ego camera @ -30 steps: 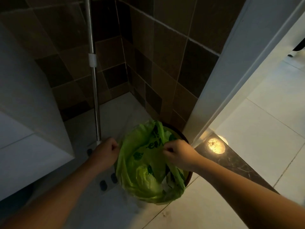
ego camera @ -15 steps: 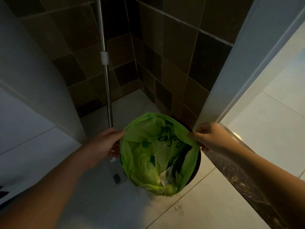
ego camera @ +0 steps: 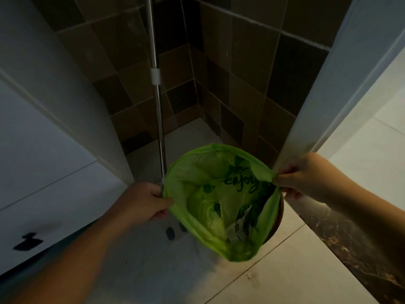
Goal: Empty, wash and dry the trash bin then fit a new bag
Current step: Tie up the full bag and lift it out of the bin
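A bright green plastic bag with dark printed lettering is stretched wide open over a dark round trash bin, of which only a sliver of rim shows at the right. My left hand pinches the bag's left edge. My right hand pinches the bag's right edge. Some pale scraps of paper lie at the bottom inside the bag.
A metal mop pole stands just behind the bag, its flat head on the floor under my left hand. A white cabinet is at the left, brown tiled walls behind, a white door frame and dark marble threshold at the right.
The bag's mouth went from bunched together to pulled wide open. My right hand moved right to the bag's far edge, and the view shifted upward and closer.
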